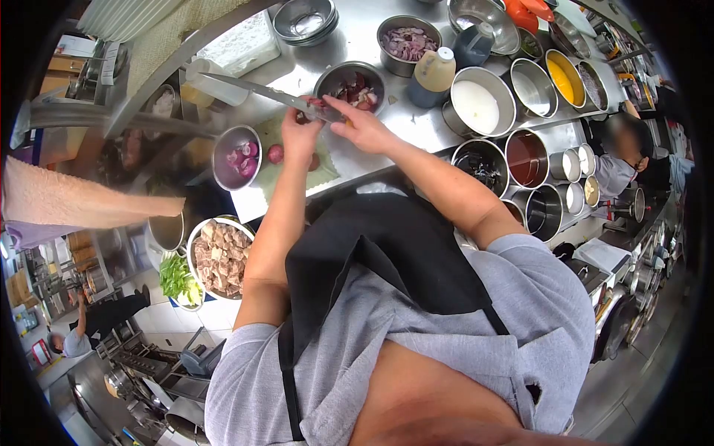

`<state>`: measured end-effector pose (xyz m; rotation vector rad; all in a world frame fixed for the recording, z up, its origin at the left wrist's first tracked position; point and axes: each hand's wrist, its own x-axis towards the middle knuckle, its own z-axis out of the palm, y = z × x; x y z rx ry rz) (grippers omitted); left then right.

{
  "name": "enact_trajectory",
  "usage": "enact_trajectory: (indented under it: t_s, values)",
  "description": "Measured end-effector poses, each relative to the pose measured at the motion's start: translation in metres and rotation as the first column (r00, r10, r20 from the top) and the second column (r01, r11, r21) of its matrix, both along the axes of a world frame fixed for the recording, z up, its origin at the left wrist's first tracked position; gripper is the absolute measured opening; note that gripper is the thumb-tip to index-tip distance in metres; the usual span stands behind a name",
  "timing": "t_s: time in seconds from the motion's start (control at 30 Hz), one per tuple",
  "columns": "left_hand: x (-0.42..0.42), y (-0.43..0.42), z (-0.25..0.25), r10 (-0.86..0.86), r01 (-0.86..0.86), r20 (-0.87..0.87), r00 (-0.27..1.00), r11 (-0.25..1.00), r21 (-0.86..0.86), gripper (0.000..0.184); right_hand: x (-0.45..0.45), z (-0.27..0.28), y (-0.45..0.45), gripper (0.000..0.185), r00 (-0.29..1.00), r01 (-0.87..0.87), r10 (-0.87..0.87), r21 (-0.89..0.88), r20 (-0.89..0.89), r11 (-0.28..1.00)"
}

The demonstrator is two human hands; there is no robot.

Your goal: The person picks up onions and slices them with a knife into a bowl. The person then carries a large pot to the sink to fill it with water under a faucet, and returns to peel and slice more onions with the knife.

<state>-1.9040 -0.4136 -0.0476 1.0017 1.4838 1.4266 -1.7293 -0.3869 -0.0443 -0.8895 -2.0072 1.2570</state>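
My right hand (362,128) is closed round the handle end of a large kitchen knife (260,91), whose long blade points to the upper left. Close beside it, my left hand (302,132) grips a small red onion (303,117), partly hidden by the fingers and blade. Just beyond both hands stands a metal bowl (318,80) with dark onion skins and trimmings. Below the hands lies a pale green cutting board (326,172), where another red onion (276,154) rests. A steel bowl (217,160) at the board's left holds peeled red onions (242,159).
A pot of sliced red onion (407,44) stands at the back, near sauce bottles (434,74). Several pots, one with white liquid (476,106), line the right. Lower left are a bowl of meat chunks (221,256) and greens (177,279). Another person's arm (89,193) reaches in from the left.
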Motion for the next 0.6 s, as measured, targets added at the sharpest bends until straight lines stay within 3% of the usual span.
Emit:
enact_trajectory:
  t_s: [0.1, 0.2, 0.27, 0.43, 0.5, 0.53, 0.57, 0.6]
  values:
    - [-0.003, 0.001, -0.002, 0.002, -0.002, 0.023, 1.000, 1.000, 0.020, 0.048, -0.002, 0.002, -0.002, 0.062, 0.999, -0.013, 0.017, -0.078, 0.049, 0.997]
    - [0.000, 0.001, 0.000, 0.044, -0.042, -0.051, 0.998, 0.999, 0.034, 0.045, -0.008, -0.002, -0.004, 0.058, 1.000, 0.027, -0.027, 0.006, 0.004, 1.000]
    - [0.002, 0.001, 0.003, 0.053, -0.054, -0.111, 0.992, 0.999, -0.004, 0.045, -0.008, 0.007, -0.005, 0.052, 0.999, 0.045, -0.038, -0.227, 0.036, 0.973]
    - [0.000, 0.007, -0.002, 0.059, -0.073, -0.208, 0.976, 0.996, -0.060, 0.046, -0.002, -0.007, 0.001, 0.047, 0.994, 0.058, -0.077, -0.236, -0.074, 0.970]
    - [-0.008, 0.011, -0.005, -0.077, 0.064, -0.140, 0.987, 0.994, -0.093, 0.047, 0.004, -0.002, 0.003, 0.045, 0.994, 0.045, -0.070, -0.273, -0.084, 0.961]
    - [-0.010, 0.011, -0.006, -0.074, 0.061, -0.138, 0.988, 0.994, -0.094, 0.047, 0.006, 0.001, 0.002, 0.043, 0.990, 0.029, -0.083, -0.400, -0.117, 0.916]
    - [-0.012, 0.012, -0.007, -0.124, 0.121, -0.033, 0.992, 0.990, -0.075, 0.045, 0.007, 0.005, 0.002, 0.042, 0.984, 0.010, -0.101, -0.518, -0.148, 0.855]
    - [-0.013, 0.014, -0.008, -0.176, 0.180, 0.071, 0.982, 0.983, -0.047, 0.044, 0.007, 0.006, 0.002, 0.042, 0.984, 0.012, -0.101, -0.518, -0.145, 0.856]
